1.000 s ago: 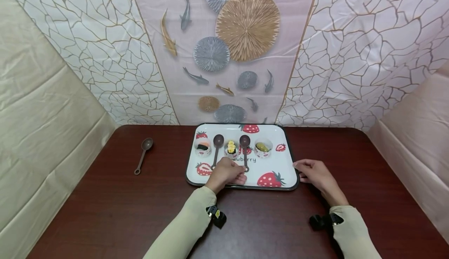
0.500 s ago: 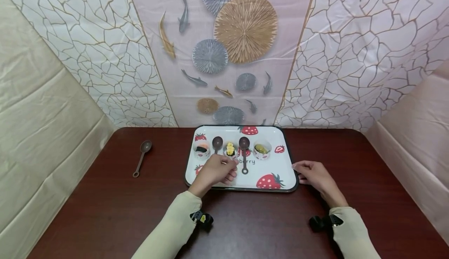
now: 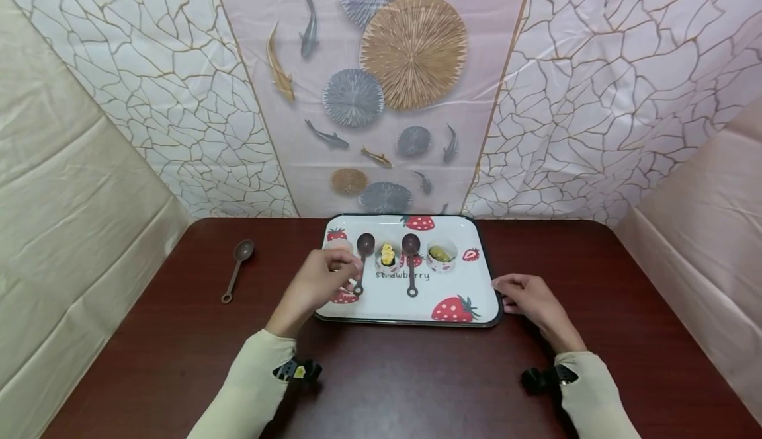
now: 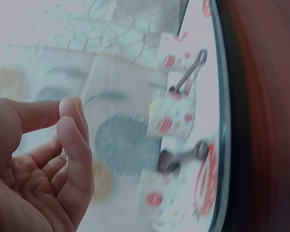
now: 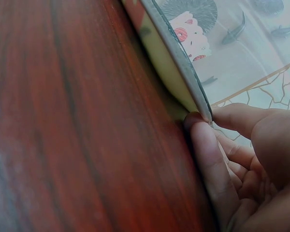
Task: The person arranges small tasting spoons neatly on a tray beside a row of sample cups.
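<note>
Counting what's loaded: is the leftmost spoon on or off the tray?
Off. The leftmost spoon lies on the table, a clear gap between it and the tray.

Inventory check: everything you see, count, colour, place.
Table: 1, red-brown, foreground
Tray: 1, white, dark-rimmed, on table
Cups: 3, white, red-printed, in a row on tray
Spoons: 3, brown, two between cups, one on table
Food pieces: 2 visible, yellow-topped in middle cup, green in right
Backdrop: 1, white and pink, behind table
Side cloths: 2, beige, left and right
Wrist cameras: 2, black, on wrists
Sleeves: 2, pale, on arms
Left hand: 1, at tray's left side
Right hand: 1, pinching tray's rim
</note>
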Motion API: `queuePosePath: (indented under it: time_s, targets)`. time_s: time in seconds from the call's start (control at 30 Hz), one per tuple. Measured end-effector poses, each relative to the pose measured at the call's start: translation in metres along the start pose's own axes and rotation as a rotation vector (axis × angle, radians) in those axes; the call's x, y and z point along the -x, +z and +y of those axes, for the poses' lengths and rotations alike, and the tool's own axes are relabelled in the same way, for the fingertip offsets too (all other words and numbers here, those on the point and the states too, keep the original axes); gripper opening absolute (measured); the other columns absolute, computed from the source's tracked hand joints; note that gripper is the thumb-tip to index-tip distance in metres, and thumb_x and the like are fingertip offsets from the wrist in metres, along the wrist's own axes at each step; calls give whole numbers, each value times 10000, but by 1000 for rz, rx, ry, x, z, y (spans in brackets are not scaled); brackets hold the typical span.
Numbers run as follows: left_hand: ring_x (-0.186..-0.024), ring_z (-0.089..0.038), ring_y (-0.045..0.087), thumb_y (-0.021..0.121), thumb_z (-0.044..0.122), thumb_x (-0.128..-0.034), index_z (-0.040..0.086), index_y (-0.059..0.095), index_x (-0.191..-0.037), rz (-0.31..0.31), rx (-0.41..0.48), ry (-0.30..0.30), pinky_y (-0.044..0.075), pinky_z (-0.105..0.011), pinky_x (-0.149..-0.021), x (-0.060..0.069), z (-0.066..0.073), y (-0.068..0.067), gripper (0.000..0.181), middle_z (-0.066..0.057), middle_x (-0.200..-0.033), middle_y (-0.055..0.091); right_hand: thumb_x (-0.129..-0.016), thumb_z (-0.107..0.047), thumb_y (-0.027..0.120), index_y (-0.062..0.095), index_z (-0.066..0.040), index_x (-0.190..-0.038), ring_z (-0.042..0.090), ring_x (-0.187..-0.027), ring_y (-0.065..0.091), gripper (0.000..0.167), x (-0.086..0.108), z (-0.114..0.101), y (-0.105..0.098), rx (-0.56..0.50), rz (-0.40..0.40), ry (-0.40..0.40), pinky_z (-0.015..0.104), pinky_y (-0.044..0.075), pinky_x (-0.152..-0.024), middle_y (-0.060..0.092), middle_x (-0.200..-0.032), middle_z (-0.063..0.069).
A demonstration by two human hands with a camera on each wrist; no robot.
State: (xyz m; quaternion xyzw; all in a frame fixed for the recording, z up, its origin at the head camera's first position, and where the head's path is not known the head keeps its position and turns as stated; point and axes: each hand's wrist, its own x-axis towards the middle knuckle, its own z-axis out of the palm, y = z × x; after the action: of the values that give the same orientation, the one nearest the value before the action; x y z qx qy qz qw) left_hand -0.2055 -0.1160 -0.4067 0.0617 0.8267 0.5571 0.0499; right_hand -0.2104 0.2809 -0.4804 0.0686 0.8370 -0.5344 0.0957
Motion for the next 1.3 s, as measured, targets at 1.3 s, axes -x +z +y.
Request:
queuePosePath:
  time_s: [1.3]
  targets:
    - [-630, -197, 580, 631, 354, -1065, 46, 728, -1258, 278, -436, -177, 451, -342, -584, 42, -54, -159, 376, -116, -880, 714, -1086, -280, 599, 602, 116, -1360, 103, -842, 608, 482, -2, 1, -2, 51, -15, 17, 228, 605, -702, 670, -1059, 41]
